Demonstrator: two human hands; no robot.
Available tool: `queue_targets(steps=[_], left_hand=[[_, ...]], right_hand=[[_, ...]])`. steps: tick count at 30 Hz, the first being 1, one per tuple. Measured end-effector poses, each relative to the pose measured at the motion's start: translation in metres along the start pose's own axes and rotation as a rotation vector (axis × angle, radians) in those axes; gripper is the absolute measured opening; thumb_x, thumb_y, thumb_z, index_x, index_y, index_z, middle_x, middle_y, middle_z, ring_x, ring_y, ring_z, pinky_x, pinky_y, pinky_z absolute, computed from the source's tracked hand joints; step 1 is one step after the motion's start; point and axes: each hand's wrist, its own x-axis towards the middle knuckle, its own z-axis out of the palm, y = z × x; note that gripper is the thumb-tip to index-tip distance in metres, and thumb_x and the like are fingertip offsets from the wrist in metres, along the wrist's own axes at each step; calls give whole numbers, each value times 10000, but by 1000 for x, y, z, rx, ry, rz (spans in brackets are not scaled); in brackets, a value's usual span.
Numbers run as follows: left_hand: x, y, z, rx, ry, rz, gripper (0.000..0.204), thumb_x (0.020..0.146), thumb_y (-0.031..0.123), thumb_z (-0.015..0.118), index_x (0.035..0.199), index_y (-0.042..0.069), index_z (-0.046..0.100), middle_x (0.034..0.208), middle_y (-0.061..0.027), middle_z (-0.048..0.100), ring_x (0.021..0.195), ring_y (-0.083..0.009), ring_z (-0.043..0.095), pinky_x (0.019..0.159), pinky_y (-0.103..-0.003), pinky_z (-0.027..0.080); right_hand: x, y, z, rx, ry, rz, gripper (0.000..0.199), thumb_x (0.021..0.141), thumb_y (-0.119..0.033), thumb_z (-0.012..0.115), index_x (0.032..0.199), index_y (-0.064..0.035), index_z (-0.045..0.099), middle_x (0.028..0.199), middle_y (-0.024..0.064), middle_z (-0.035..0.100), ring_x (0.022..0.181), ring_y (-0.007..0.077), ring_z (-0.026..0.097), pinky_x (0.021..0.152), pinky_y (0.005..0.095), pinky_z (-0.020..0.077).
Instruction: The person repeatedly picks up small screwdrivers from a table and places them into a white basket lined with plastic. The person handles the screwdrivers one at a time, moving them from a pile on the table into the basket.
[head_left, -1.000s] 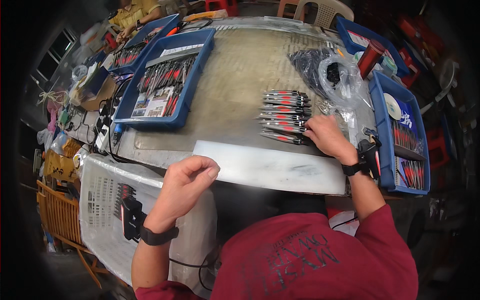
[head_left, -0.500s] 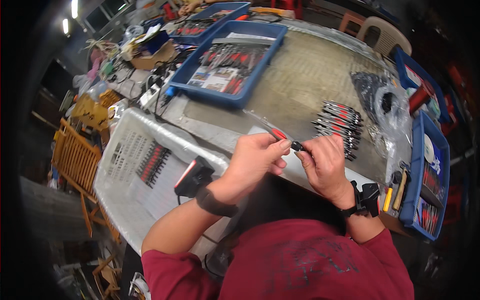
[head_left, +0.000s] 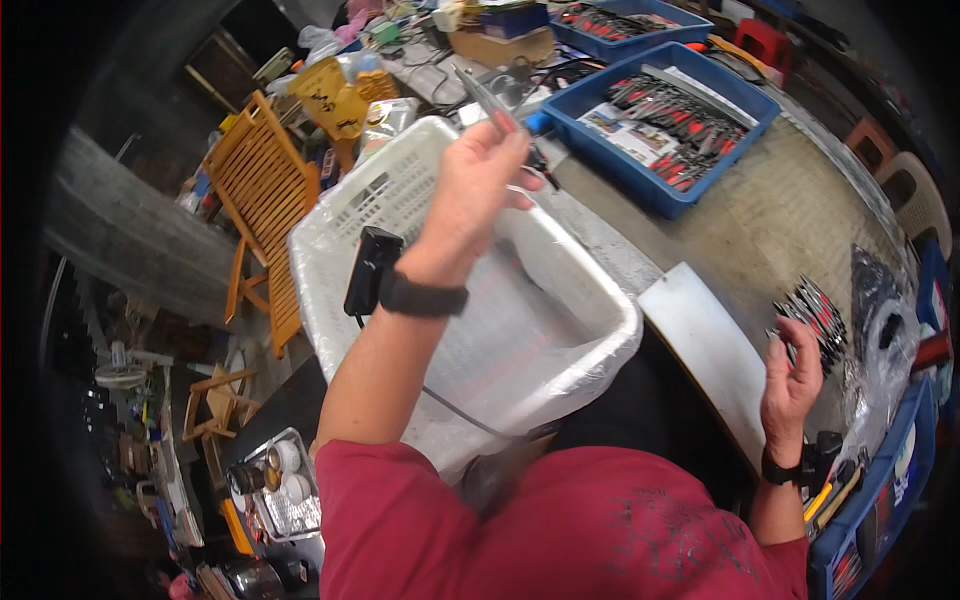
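Observation:
My left hand (head_left: 478, 185) is raised over the far end of a white plastic crate (head_left: 615, 318) lined with clear film. Its fingers are closed on a slim grey, red and black hand tool (head_left: 487, 98), blurred by motion; a pointed grey end sticks out beyond the fingers. My right hand (head_left: 788, 395) is at the right, thumb and fingers apart, holding nothing that I can see. It is at the near left edge of a stack of similar slim tools (head_left: 822, 318), partly covering them; I cannot tell whether it touches them. Contents of the crate are blurred and partly behind my left arm.
A white board (head_left: 705, 345) lies at the table's near edge. Blue trays (head_left: 655, 185) of similar tools stand at the back. At right are clear plastic bags (head_left: 880, 350) and another blue tray (head_left: 890, 490). A folding wooden chair (head_left: 262, 195) stands left of the crate.
My hands have parted. The left has swung left over the crate with the tool; the right has let go and moved right to the stack. The view has turned left.

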Motion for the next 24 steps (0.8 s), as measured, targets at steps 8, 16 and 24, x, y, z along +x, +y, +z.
queue_targets(steps=[8, 16, 24], left_hand=[[13, -88, -159, 385, 477, -403, 127, 763, 104, 558, 678, 11, 541, 525, -37, 486, 393, -127, 459, 346, -253, 354], [-22, -195, -252, 637, 821, -625, 227, 734, 51, 570, 536, -24, 488, 490, -108, 475, 364, -230, 455, 308, -353, 320], [-29, -222, -278, 711, 878, -736, 210, 705, 63, 549, 517, -25, 518, 491, -122, 500, 381, -243, 490, 338, -360, 371]], right_hand=[[-19, 46, -6, 132, -31, 223, 208, 849, -47, 484, 1035, 38, 518, 992, 84, 518, 908, 148, 485, 822, 258, 382], [-17, 75, -10, 137, -33, 333, 223, 871, -65, 466, 1067, 35, 498, 1042, 79, 520, 951, 141, 480, 846, 251, 367], [-15, 86, -10, 3, -73, 359, 240, 881, -85, 455, 1082, 41, 491, 1055, 98, 527, 973, 159, 485, 859, 265, 364]])
